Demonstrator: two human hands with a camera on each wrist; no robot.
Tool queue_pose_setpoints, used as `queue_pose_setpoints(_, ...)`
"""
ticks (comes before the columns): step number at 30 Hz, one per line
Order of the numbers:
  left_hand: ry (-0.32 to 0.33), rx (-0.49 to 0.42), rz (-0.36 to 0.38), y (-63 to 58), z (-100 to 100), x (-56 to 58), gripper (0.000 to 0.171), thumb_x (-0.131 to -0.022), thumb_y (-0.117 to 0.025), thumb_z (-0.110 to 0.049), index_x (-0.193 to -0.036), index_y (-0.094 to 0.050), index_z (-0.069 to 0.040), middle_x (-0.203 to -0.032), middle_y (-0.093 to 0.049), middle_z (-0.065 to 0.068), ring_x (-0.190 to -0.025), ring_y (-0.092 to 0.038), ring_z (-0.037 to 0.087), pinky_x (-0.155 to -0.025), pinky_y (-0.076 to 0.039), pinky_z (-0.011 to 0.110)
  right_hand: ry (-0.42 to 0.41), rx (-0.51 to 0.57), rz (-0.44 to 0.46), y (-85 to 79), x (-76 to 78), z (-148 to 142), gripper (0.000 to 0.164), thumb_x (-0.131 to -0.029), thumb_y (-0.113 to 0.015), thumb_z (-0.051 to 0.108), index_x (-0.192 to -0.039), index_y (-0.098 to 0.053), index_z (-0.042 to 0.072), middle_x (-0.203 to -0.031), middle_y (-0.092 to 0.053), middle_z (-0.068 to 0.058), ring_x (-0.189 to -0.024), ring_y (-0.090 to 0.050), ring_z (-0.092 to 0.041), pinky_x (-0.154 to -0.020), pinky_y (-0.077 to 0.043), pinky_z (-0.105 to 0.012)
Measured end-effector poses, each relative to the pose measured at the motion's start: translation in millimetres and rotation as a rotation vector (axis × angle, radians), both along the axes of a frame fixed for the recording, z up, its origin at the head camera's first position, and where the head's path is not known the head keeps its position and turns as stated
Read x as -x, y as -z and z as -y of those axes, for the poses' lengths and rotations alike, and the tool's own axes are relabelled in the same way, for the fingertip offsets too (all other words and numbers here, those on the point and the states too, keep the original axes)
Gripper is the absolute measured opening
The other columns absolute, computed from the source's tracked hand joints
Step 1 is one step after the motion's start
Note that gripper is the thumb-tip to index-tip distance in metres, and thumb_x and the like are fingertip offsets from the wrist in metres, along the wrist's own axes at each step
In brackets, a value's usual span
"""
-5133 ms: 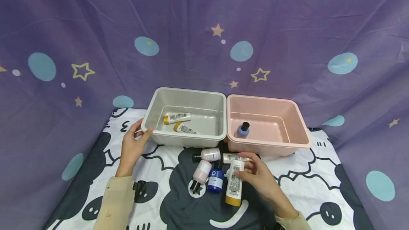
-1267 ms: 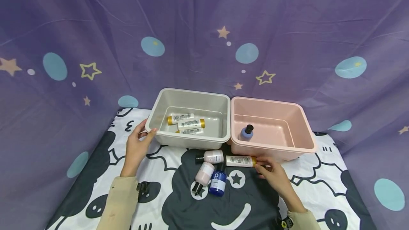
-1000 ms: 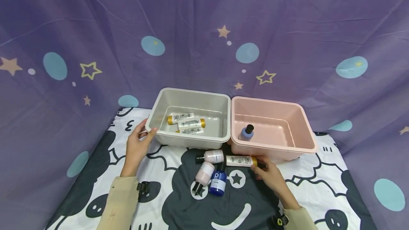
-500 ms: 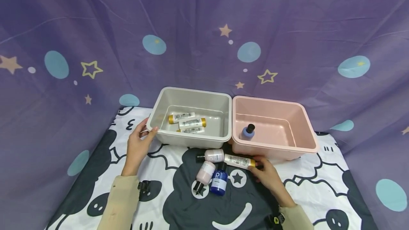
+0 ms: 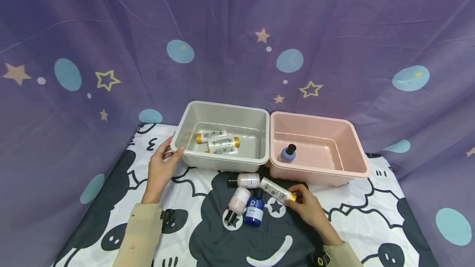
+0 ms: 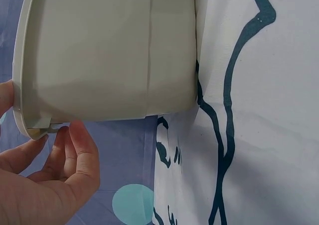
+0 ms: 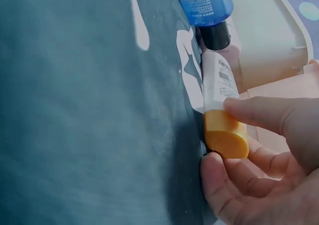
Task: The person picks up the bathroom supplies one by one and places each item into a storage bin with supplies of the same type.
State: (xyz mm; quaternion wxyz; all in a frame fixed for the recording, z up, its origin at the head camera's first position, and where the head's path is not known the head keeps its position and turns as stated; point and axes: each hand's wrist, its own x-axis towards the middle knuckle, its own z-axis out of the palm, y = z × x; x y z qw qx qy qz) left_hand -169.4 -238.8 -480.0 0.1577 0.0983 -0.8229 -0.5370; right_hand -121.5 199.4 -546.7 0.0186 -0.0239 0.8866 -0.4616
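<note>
A: Purple star-print curtain [image 5: 230, 19] at the back, sheep-print cloth [image 5: 219, 246] under everything. What's the right hand [image 5: 309, 207] got?

B: A white tube [image 5: 274, 188], thumb and fingers pinched around its yellow cap [image 5: 292, 197].

A: Which way does it point?

B: Long axis runs diagonally. Cap end is toward the person and off to the right, white end away and to the left, just beside a pink bottle [image 5: 248, 181] on its side. It's in front of the pink bin [image 5: 319, 172]; can't tell if it's flat on the cloth or slightly raised.

A: And around it?

B: Blue bottle [image 5: 254, 211] to its left, black cap away from the person, then a second pink bottle [image 5: 238, 202], cap toward them. Farther out, a lavender bottle [image 5: 287, 153] in the pink bin, and three tubes [image 5: 223, 143] in the grey bin [image 5: 219, 163].

A: Left hand [image 5: 161, 172]?

B: Gripping the grey bin's near left corner, thumb on the rim.
</note>
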Motion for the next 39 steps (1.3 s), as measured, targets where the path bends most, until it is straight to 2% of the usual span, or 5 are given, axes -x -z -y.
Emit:
queue_pose_setpoints(13,-0.003,0.006,0.006,-0.6,-2,-0.1,0.068,-0.094,-0.069,-0.046,-0.151,-0.047,-0.016,-0.134,-0.06,0.014,-0.11,-0.06,0.027,-0.076,-0.046,0.017,0.072,0.412,0.041,-5.2,-10.9,2,0.034,-0.083,-0.074,-0.009,-0.115,-0.06,-0.008,-0.098,-0.063,-0.019,-0.078,-0.063,-0.017,-0.068,-0.055,-0.024)
queue_pose_setpoints(19,-0.004,0.004,0.009,-1.0,-2,-0.5,0.069,-0.094,-0.068,-0.047,-0.151,-0.047,-0.015,-0.135,-0.06,0.015,-0.111,-0.059,0.027,-0.076,-0.046,0.017,0.149,0.46,0.018,-12.5,-13.7,3,0.035,-0.083,-0.072,-0.01,-0.116,-0.058,-0.01,-0.101,-0.061,-0.02,-0.08,-0.063,-0.017,-0.07,-0.057,-0.027)
queue_pose_setpoints(25,-0.012,-0.002,0.009,0.0,-2,-0.3,0.068,-0.093,-0.069,-0.047,-0.151,-0.047,-0.016,-0.134,-0.06,0.015,-0.11,-0.06,0.027,-0.075,-0.046,0.014,0.19,0.499,0.069,-22.3,-17.5,1,0.038,-0.085,-0.07,-0.011,-0.12,-0.054,-0.012,-0.106,-0.057,-0.021,-0.084,-0.062,-0.019,-0.071,-0.059,-0.031)
queue_pose_setpoints(32,-0.02,0.002,0.005,-0.2,-3,-1.1,0.067,-0.093,-0.07,-0.045,-0.15,-0.048,-0.017,-0.133,-0.061,0.015,-0.11,-0.06,0.026,-0.075,-0.045,0.013,0.184,0.572,0.089,-36.6,-23.0,-1,0.039,-0.088,-0.067,-0.011,-0.123,-0.051,-0.013,-0.113,-0.053,-0.025,-0.088,-0.065,-0.02,-0.075,-0.06,-0.038)
queue_pose_setpoints(39,-0.019,0.011,0.012,-2.4,-3,-1.8,0.068,-0.094,-0.068,-0.046,-0.151,-0.047,-0.015,-0.135,-0.06,0.015,-0.111,-0.06,0.027,-0.075,-0.045,0.013,0.159,0.653,0.066,-55.3,-27.5,0,0.034,-0.088,-0.066,-0.012,-0.118,-0.051,-0.013,-0.106,-0.056,-0.023,-0.086,-0.068,-0.023,-0.075,-0.06,-0.041)
